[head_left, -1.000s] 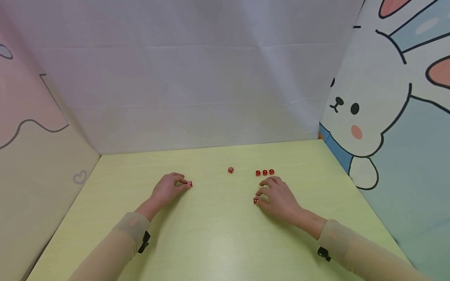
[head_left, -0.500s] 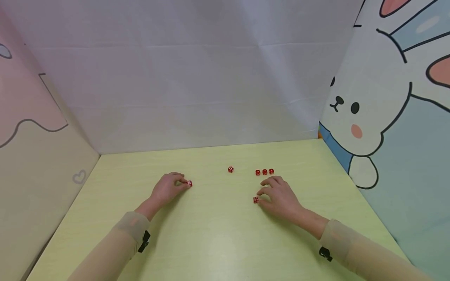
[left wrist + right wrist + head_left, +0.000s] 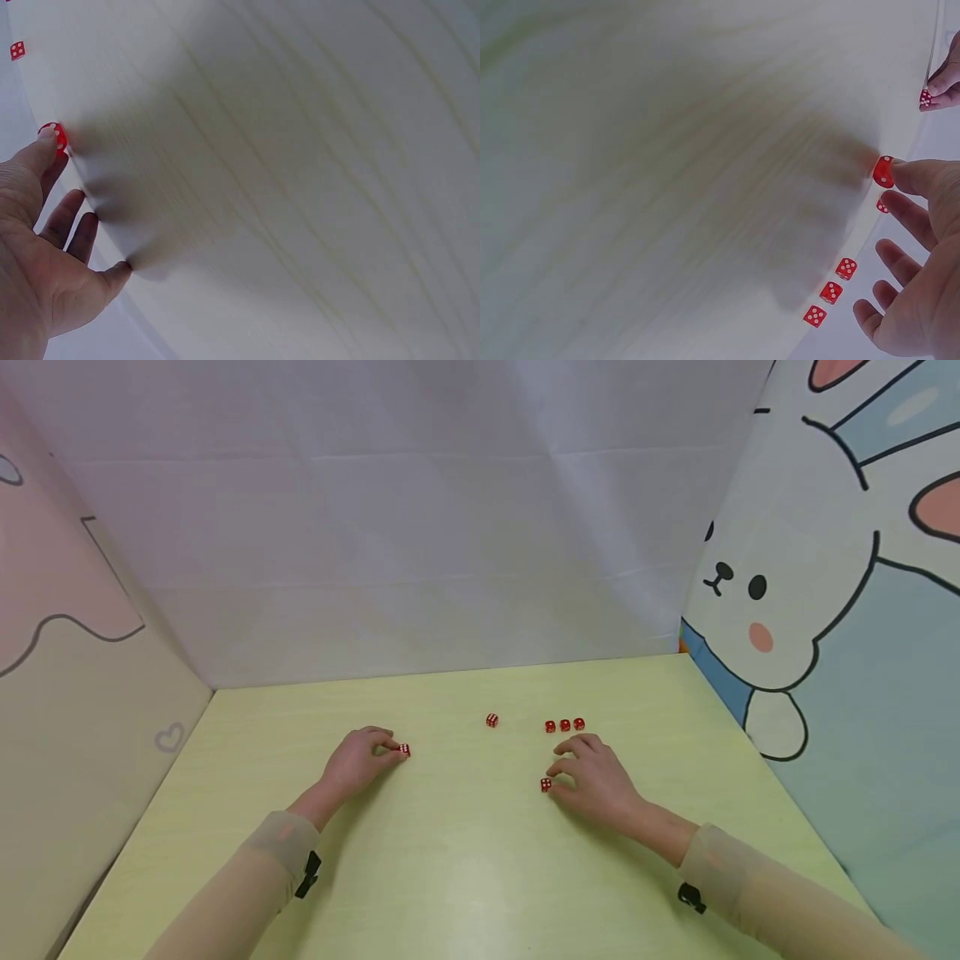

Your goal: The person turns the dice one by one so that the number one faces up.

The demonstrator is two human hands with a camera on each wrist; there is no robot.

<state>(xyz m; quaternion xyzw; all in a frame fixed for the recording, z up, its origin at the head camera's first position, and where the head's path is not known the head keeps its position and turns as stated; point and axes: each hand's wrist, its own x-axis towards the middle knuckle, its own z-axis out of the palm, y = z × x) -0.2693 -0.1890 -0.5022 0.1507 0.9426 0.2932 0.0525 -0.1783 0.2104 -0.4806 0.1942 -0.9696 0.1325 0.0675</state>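
At the left of the table my left hand (image 3: 358, 768) pinches a red die (image 3: 405, 750) with white pips between thumb and index finger; its other fingers touch the tabletop in the left wrist view. On the right, my right hand (image 3: 596, 783) is beside another red die (image 3: 546, 785). Its thumb reaches that die (image 3: 883, 172) in the right wrist view, while the index fingertip stays apart from it and the remaining fingers are loosely bent. Behind the right hand, three red dice (image 3: 565, 725) lie in a short row. A lone die (image 3: 492, 720) sits between the hands, farther back.
The pale yellow table (image 3: 450, 852) ends at a whitish cloth wall (image 3: 420, 543) behind. Printed panels flank it: a rabbit picture (image 3: 795, 610) on the right and a pink and cream panel (image 3: 75, 710) on the left.
My right thumb and index finger shift very slightly beside their die. The left hand and all the dice keep their places; the whole view tilts a little.
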